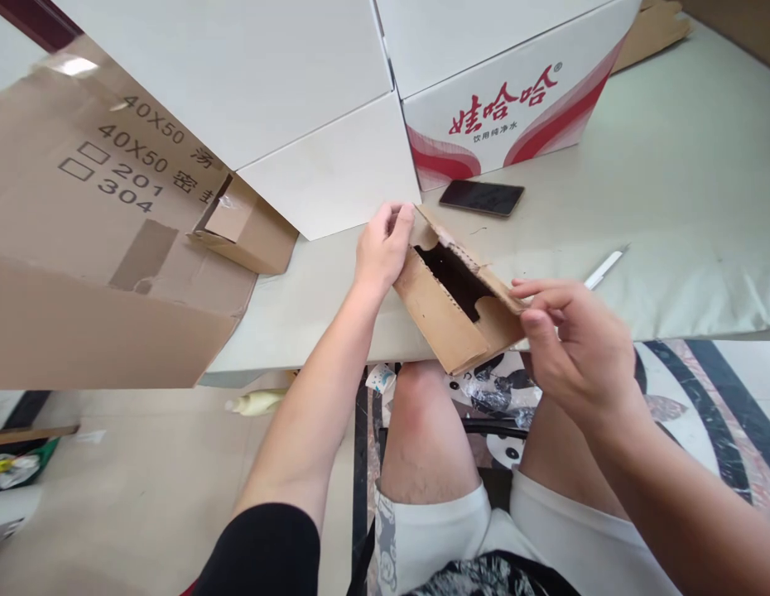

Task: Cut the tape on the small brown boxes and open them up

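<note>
A small brown cardboard box (438, 319) sits tilted at the front edge of the table, its lid partly lifted and its dark inside showing through the gap. My left hand (385, 240) pinches the far left corner of this box, fingers closed on the cardboard. On the near right side, my right hand (575, 343) grips the corner of the lid between thumb and fingers. Torn, ragged cardboard runs along the lid's edge. What lies in the box, if anything, is too dark to make out.
Behind the box lie a black phone (483, 198) and, to the right, a white box cutter (605, 266). White cartons (497, 124) with red print are stacked at the back. A large brown carton (99, 223) and a smaller open box (252, 228) stand left on the pale tablecloth (689, 207).
</note>
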`<state>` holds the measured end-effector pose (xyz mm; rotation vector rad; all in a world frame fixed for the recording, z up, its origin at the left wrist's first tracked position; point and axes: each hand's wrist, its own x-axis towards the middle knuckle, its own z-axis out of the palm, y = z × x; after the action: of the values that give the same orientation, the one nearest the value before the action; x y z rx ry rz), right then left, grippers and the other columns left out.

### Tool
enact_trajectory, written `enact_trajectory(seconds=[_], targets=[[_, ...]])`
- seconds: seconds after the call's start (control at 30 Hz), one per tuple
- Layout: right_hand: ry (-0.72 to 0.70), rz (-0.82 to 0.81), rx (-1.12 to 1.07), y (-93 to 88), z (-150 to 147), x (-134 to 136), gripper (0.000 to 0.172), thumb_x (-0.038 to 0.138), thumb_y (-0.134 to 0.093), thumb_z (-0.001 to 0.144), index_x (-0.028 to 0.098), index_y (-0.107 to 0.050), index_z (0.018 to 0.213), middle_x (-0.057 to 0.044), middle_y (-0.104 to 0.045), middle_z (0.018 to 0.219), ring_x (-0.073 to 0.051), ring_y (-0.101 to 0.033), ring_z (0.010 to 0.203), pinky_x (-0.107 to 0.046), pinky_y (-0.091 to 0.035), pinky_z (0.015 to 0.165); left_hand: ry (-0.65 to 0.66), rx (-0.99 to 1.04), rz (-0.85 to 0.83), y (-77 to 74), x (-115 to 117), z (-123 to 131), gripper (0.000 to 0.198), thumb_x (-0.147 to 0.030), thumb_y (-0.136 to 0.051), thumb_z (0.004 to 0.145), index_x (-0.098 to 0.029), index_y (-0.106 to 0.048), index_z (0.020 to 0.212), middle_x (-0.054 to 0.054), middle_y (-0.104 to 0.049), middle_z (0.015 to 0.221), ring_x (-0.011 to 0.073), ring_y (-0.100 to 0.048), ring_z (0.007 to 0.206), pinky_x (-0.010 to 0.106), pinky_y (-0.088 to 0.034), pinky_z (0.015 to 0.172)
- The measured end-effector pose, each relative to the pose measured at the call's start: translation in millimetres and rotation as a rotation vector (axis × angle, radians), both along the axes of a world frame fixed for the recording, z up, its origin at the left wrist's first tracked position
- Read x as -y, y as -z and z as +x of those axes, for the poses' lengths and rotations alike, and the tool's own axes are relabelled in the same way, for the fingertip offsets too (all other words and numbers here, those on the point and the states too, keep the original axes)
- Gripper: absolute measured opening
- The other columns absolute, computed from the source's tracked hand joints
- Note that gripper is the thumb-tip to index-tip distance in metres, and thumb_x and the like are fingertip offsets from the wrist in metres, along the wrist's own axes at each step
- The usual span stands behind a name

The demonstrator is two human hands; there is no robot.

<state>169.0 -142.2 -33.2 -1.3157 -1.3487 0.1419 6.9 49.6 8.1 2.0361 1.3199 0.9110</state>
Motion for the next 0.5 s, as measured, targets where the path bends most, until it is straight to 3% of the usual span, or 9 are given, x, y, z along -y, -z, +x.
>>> enact_trajectory(seconds=[0.1, 0.23, 0.43, 0.5], targets=[[0.131, -0.037, -0.232, 1.0, 1, -3, 0.021, 0.037, -0.051, 0.105, 0.024, -0.058, 0.091, -0.007, -0.076, 0.104, -0.024, -0.075, 0.105, -0.040, -0.060, 0.091, -0.013, -0.037, -0.047, -3.6, 11, -2, 0.024, -0.033, -0.059, 0.092, -0.020, -0.065, 0.111, 0.008, -0.074, 0.120, 0.0237, -0.067, 0.115, 0.036, -0.050, 0.103], [0.218, 0.015, -0.444, -2.0, -2, -6, 0.025, 0.048, -0.049, 0.105, 0.027, -0.059, 0.096, -0.008, -0.074, 0.106, -0.026, -0.073, 0.106, -0.048, -0.058, 0.099, 0.040, 0.003, -0.177, -9.8, 31, -5, 0.041, -0.016, -0.053, 0.079, -0.020, -0.063, 0.118, 0.009, -0.072, 0.127, 0.0236, -0.068, 0.118, 0.038, -0.053, 0.102], [0.294, 0.127, -0.358, -2.5, 3, 2, 0.025, 0.052, -0.045, 0.103, 0.032, -0.054, 0.091, -0.007, -0.065, 0.098, -0.035, -0.070, 0.110, -0.063, -0.055, 0.100, 0.135, 0.258, -0.313, -23.5, 62, -37, 0.065, -0.017, -0.054, 0.059, -0.027, -0.065, 0.122, 0.007, -0.067, 0.137, 0.0283, -0.066, 0.126, 0.039, -0.059, 0.097], [0.232, 0.063, -0.250, 2.0, 9, 10, 0.035, 0.057, -0.033, 0.104, 0.030, -0.052, 0.092, -0.010, -0.062, 0.097, -0.037, -0.067, 0.114, -0.067, -0.054, 0.100, 0.174, 0.298, -0.418, -28.5, 72, -51, 0.072, -0.015, -0.061, 0.055, -0.028, -0.067, 0.125, 0.009, -0.067, 0.138, 0.0324, -0.066, 0.127, 0.041, -0.060, 0.096]])
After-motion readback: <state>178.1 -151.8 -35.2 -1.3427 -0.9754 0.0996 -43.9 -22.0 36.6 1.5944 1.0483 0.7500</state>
